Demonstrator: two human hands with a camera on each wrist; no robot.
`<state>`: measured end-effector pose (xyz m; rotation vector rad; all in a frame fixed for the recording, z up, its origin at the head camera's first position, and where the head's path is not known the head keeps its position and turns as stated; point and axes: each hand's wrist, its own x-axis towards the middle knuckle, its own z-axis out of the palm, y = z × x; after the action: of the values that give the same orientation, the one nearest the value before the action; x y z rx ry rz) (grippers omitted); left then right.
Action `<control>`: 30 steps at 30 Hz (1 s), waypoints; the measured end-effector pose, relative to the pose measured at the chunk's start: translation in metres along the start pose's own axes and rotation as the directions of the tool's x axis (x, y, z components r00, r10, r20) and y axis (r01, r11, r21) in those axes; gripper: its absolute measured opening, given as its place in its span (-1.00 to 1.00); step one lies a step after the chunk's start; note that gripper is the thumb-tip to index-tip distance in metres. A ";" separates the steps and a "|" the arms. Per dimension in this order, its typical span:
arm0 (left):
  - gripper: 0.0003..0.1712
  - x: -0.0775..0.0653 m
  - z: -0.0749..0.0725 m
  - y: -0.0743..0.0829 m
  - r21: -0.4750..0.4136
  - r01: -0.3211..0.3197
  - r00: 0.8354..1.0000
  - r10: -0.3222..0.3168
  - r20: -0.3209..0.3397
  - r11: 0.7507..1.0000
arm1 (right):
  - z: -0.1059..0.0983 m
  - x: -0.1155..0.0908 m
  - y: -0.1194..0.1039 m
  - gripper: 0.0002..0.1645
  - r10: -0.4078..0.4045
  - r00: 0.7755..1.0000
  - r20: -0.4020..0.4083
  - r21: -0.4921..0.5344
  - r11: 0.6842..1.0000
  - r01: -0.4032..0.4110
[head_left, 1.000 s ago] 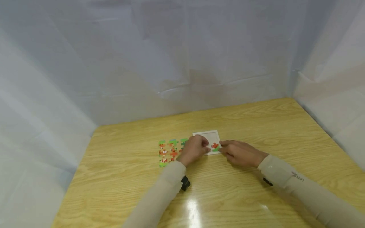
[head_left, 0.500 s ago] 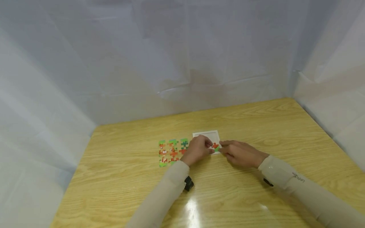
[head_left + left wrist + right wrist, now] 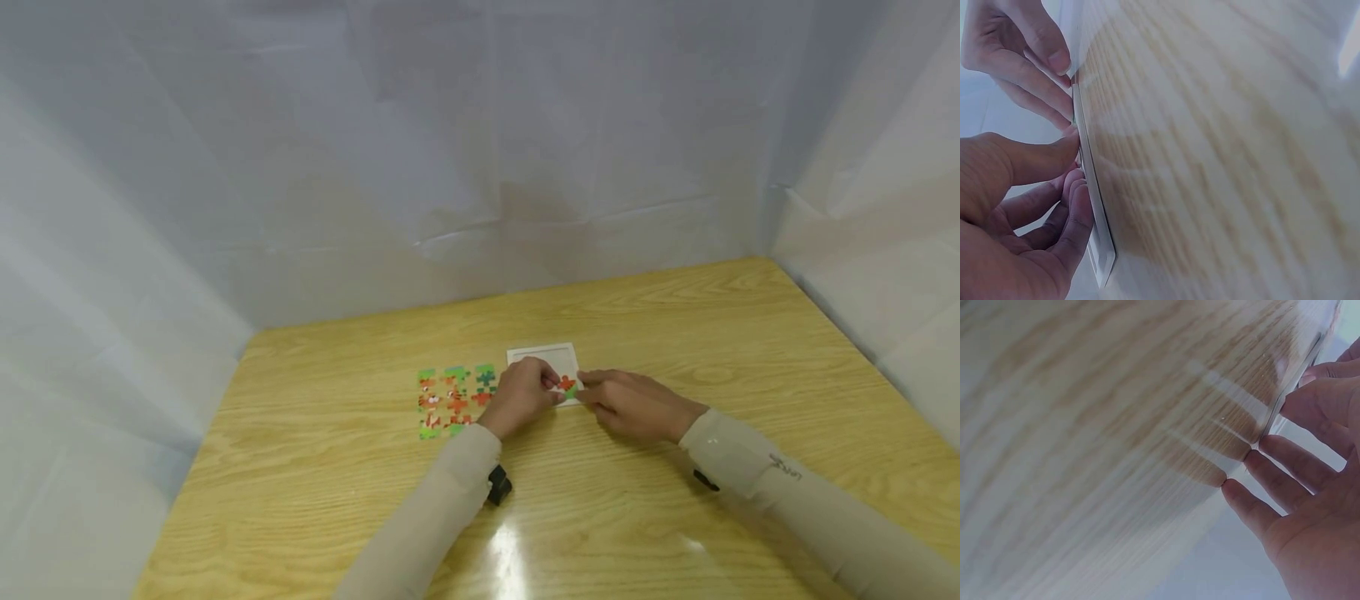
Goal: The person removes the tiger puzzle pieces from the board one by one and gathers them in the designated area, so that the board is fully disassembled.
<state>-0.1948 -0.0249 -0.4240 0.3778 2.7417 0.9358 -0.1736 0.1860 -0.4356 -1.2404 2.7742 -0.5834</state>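
A white puzzle tray [image 3: 542, 350] lies on the table with an orange and green puzzle piece [image 3: 567, 387] in its near right corner. My left hand [image 3: 521, 393] reaches over the tray, thumb and curled fingers pinching at the left edge of that piece. From the right, my right hand [image 3: 633, 402] touches the tray's edge, its thumb and index fingertip right beside the same piece. The right wrist view shows the straighter fingers [image 3: 1250, 503] of this hand down at the tabletop. In the left wrist view, the tray [image 3: 1100, 225] appears edge-on, and my left fingers hide the piece.
Left of the tray, several loose puzzle pieces [image 3: 456, 402] with an orange striped cartoon animal are laid out in rows on the wooden table [image 3: 337, 483]. My left forearm passes close to them. A pale sheet [image 3: 450, 167] hangs behind and on both sides.
My left hand has slid slightly right, its fingertips now against the puzzle piece, uncovering more of the loose pieces. The piece has shifted very slightly. My right hand stays at the tray's edge.
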 end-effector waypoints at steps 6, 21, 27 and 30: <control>-0.82 -0.003 -0.001 0.000 -0.020 -0.009 1.000 0.009 -0.007 1.000 | 0.001 0.000 0.002 -0.62 -0.010 1.000 0.001 0.001 1.000 0.010; -0.82 -0.002 -0.003 -0.002 -0.024 -0.023 1.000 0.022 -0.021 0.999 | -0.003 0.001 0.002 -0.63 0.006 1.000 0.023 0.059 0.998 -0.007; -0.80 -0.004 -0.003 -0.001 -0.010 -0.020 0.999 0.019 -0.029 1.000 | -0.004 0.000 0.003 -0.65 0.002 1.000 0.019 0.063 0.998 -0.003; -0.80 -0.005 -0.003 0.000 -0.003 -0.025 0.999 0.025 -0.042 1.000 | -0.004 0.000 0.003 -0.65 0.005 1.000 0.020 0.063 0.998 -0.007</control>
<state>-0.1907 -0.0278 -0.4212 0.3971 2.7786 0.9657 -0.1766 0.1896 -0.4327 -1.2180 2.7197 -0.6498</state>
